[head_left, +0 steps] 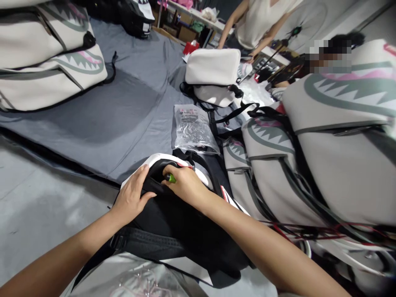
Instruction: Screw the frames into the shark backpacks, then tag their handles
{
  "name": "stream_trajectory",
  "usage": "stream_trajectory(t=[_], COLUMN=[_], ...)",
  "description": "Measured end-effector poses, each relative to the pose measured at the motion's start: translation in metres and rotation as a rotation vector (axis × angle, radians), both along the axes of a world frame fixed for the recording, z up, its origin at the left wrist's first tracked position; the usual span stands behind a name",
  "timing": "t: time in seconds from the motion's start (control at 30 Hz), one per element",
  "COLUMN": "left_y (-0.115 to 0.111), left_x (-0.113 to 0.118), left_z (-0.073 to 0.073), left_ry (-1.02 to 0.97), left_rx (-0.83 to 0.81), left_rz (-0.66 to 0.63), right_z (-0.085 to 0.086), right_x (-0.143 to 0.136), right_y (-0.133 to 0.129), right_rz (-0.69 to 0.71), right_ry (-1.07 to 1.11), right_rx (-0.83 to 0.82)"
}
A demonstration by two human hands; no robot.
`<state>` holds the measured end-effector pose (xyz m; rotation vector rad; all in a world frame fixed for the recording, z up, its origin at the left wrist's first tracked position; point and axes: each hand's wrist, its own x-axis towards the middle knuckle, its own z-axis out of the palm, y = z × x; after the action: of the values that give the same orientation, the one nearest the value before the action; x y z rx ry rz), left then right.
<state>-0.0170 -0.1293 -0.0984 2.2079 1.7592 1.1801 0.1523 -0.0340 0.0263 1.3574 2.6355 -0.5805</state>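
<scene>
A black and white backpack (185, 222) lies in front of me with its top opening spread. At the left edge of the opening is my left hand (131, 196), its thumb apart from the fingers and resting on the bag's white and black rim. My right hand (182, 183) is closed round a small green and black tool (170, 177) at the opening. The tool's far end is hidden inside the bag. Just beyond the backpack, a clear plastic packet (194, 128) lies on the grey cloth.
White backpacks with shark-teeth prints stand on the right (275, 177) and lie stacked at the upper left (31, 82). A white bag (213, 67) sits on the grey cloth (136, 95). Beyond it a person (256, 24) reaches down; another head shows at the upper right.
</scene>
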Motion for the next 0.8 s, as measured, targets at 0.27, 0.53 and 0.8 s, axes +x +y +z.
stream_trajectory(t=[0.27, 0.53, 0.8], left_y=[0.000, 0.003, 0.002], left_x=[-0.001, -0.004, -0.005], left_z=[-0.001, -0.002, 0.003], left_ry=[-0.024, -0.029, -0.095], left_rx=[0.003, 0.014, -0.179], left_rz=[0.003, -0.011, 0.087], right_z=[-0.005, -0.002, 0.016], right_x=[-0.013, -0.018, -0.001], right_y=[0.012, 0.014, 0.003], right_rz=[0.420, 0.475, 0.619], right_ry=[0.034, -0.045, -0.269], right_rx=[0.003, 0.015, 0.179])
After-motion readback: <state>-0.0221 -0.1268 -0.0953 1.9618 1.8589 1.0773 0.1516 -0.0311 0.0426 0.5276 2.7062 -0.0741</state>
